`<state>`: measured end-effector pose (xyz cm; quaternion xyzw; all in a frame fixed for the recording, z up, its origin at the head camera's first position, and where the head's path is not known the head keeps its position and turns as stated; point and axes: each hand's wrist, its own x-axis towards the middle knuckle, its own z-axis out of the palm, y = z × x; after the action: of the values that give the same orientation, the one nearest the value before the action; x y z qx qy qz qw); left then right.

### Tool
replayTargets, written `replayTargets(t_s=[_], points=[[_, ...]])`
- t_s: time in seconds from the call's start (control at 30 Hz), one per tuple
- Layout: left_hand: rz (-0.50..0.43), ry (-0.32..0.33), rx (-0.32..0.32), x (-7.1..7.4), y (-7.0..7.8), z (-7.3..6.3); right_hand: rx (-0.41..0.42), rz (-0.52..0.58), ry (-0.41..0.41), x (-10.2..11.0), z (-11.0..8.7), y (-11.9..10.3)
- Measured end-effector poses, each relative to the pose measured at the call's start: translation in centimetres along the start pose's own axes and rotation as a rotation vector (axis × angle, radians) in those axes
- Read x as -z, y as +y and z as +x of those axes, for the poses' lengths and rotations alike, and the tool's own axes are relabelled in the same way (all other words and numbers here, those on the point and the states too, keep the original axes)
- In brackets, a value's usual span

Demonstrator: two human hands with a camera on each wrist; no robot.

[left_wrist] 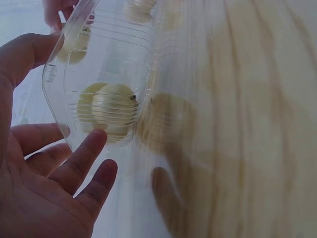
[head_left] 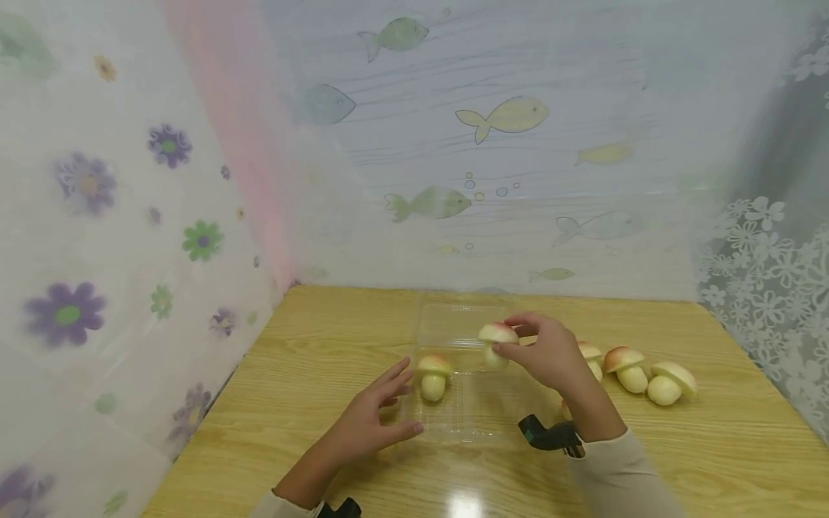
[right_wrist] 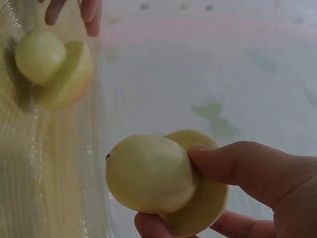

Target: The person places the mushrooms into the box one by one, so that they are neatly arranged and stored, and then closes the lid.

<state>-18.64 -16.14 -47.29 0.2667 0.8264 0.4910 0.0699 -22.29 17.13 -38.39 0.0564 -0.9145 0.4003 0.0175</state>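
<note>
In the head view, the right hand (head_left: 547,356) has its grip pinching a mushroom (head_left: 496,334) over the open box (head_left: 479,428) on the wooden surface (head_left: 311,334), and a slip on that rounded cap could drop it against the second mushroom (head_left: 434,387) inside. In the left wrist view, the left hand (left_wrist: 42,196) spreads its fingers at the thin, clear, ribbed plastic, so a bump might skid the lightweight box. The right wrist view shows a smooth, bulbous stem under a domed cap, prone to rolling.

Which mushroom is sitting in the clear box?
The mushroom beside the left hand. The right hand pinches another; the rest lie on the table, right of the box.
</note>
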Motion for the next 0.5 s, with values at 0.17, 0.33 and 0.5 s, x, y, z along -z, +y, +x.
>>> replayTargets(t_s=[0.17,0.33,0.5], points=[[0.001,-0.004,0.002,0.0,0.1,0.0,0.004,0.006,-0.016,-1.3,0.3,0.3],[0.012,0.001,0.001,0.0,0.1,0.0,-0.019,0.012,-0.048,-2.2,0.5,0.2],[0.008,0.005,0.004,0.0,0.1,0.1,-0.027,0.006,-0.073,-2.8,0.6,0.2]])
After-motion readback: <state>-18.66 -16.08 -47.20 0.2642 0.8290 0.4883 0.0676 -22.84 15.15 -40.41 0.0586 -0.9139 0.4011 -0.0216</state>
